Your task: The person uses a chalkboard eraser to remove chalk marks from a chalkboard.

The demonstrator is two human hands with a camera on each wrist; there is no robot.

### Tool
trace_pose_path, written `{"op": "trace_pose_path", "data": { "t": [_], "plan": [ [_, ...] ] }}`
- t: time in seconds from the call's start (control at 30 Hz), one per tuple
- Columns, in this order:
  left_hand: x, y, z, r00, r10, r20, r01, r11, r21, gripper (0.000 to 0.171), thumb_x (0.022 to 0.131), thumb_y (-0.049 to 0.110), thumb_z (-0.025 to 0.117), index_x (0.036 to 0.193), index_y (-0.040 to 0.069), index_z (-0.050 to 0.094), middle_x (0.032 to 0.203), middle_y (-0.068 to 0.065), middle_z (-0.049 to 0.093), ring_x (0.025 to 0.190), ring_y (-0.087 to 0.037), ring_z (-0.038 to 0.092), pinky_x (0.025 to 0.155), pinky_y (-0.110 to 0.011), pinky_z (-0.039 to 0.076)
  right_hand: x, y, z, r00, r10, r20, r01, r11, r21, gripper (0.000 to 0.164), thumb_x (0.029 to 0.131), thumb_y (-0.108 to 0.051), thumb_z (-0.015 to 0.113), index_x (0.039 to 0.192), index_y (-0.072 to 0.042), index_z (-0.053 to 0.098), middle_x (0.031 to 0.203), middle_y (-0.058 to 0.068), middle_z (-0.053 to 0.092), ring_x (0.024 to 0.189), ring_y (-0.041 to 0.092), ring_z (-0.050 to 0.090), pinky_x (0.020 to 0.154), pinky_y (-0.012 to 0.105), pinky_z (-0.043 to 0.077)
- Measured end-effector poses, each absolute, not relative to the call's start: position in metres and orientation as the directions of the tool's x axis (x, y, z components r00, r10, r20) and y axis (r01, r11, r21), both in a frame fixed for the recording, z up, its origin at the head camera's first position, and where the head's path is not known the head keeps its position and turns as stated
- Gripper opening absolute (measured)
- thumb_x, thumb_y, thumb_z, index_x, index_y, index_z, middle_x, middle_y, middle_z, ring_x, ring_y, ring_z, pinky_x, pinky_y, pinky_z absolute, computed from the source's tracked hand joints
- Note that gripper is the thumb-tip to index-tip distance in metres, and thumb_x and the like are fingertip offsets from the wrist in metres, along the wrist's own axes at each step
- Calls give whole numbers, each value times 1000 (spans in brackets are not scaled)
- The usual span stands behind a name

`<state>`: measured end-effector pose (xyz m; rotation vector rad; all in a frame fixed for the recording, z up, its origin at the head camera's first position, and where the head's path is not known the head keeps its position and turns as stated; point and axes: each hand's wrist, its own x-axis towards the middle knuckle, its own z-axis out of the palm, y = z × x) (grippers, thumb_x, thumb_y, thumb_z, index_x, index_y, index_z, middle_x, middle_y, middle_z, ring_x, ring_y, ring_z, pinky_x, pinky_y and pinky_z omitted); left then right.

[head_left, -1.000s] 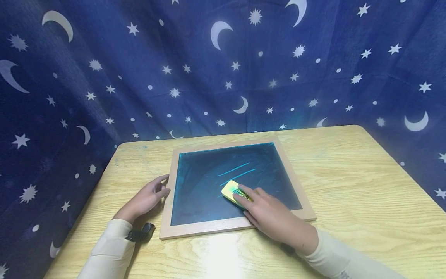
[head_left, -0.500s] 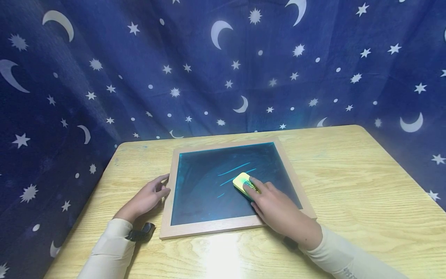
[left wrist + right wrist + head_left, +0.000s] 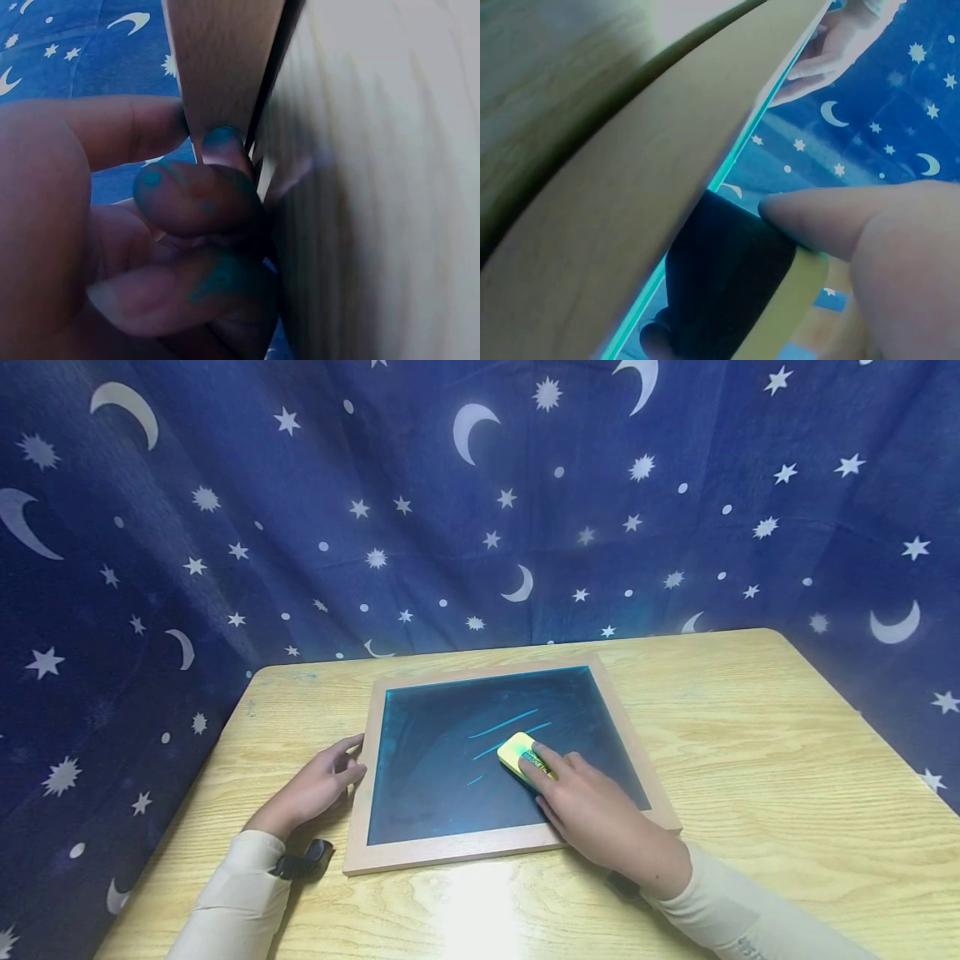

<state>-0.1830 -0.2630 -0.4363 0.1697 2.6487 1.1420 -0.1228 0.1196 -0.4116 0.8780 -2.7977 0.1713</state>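
A wood-framed chalkboard (image 3: 427, 777) lies on the table with several blue chalk strokes (image 3: 504, 723) across its middle. My right hand (image 3: 596, 806) grips a yellow board eraser (image 3: 516, 748) with printed lettering, resting on the dark surface over the right part of the strokes. The eraser's dark side (image 3: 727, 270) shows in the right wrist view, with a finger along its edge. At the board's left side, my left hand (image 3: 318, 785) touches the outer edge of the frame (image 3: 225, 60). Its fingers (image 3: 202, 199) are bent and smudged blue.
The light wooden table (image 3: 750, 760) extends around the board. A dark blue curtain (image 3: 420, 460) with moons and stars stands behind and to both sides. A black strap (image 3: 303, 862) is on the left wrist, just left of the frame's corner.
My right hand has slid the eraser right and away, then slightly back left. A short lower chalk stroke and part of the middle one are uncovered. The left hand stays put.
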Motion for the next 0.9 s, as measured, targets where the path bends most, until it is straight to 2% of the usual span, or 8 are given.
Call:
{"op": "trace_pose_path", "data": {
  "t": [0.4, 0.9],
  "plan": [
    [-183, -260, -433, -960, 198, -200, -18, 666, 745, 63, 102, 20, 53, 156, -1, 26, 99, -11, 55, 63, -15, 49, 53, -30, 44, -121, 112, -409, -752, -616, 236, -643, 764, -57, 46, 95, -19, 67, 140, -16, 58, 145, 13, 54, 91, 24, 57, 66, 36, 53],
    [-183, -261, -434, -959, 200, -202, -20, 662, 749, 63, 102, 21, 52, 156, 0, 26, 98, -9, 55, 60, -13, 47, 52, -29, 43, -108, 94, -409, -697, -685, 213, -709, 703, -56, 48, 97, -23, 65, 143, -17, 53, 150, 11, 50, 97, 25, 60, 66, 35, 55]
  ]
}}
